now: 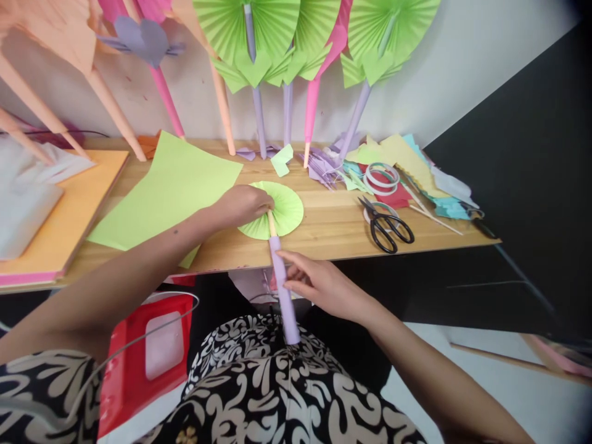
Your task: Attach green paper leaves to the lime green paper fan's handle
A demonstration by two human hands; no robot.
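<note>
A round pleated light-green paper fan (290,213) lies at the table's front edge. From its middle a pale stick (272,224) runs down into a lilac paper tube (283,283) that slopes over the edge toward my patterned clothing. With its fingers curled closed, my left hand (243,205) grips the fan at the centre, by the top of the stick; its fingertips are partly hidden. On the tube's right side, my right hand (319,280) has its fingers apart, the index fingertip touching the tube and the thumb just below, not wrapped round it.
Green paper sheets (171,191) lie left of the fan. Black-handled scissors (386,225), tape rolls (382,179) and paper scraps (416,163) are at the right. Finished green fans (277,37) lean on the wall. A red container (134,370) stands below the table.
</note>
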